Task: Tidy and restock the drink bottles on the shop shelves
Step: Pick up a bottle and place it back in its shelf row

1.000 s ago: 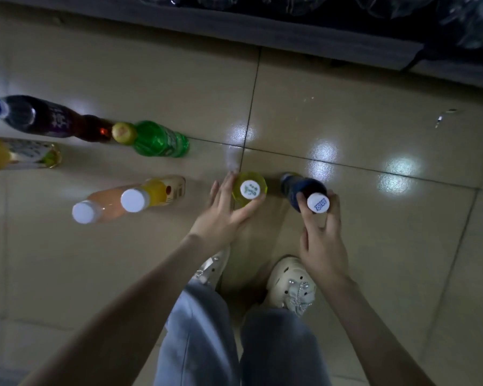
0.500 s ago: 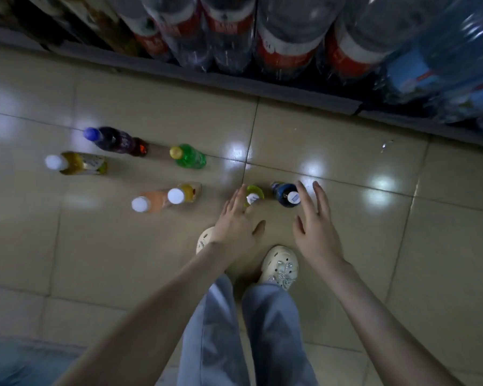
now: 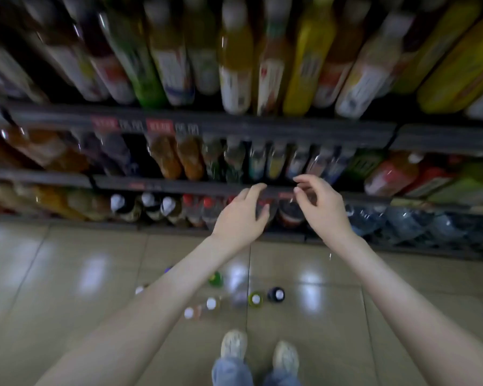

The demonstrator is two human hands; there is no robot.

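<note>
**Hands Lifted from Floor Bottles to the Shelf Front**

Both hands have been raised from the two bottles they hovered over half a second ago. The left hand (image 3: 241, 215) is now seen before the lower shelf rail (image 3: 179, 185), fingers loosely extended, nothing held. The right hand (image 3: 322, 207) is just beside it, fingers loosely curled, nothing gripped. The yellow-green bottle (image 3: 255, 299) and the dark blue bottle (image 3: 276, 294) are left standing side by side on the tiled floor (image 3: 67, 274), ahead of the shoes (image 3: 234, 344). A green bottle (image 3: 215, 279) and two white-capped orange bottles (image 3: 200, 309) are seen to their left, blurred.
</note>
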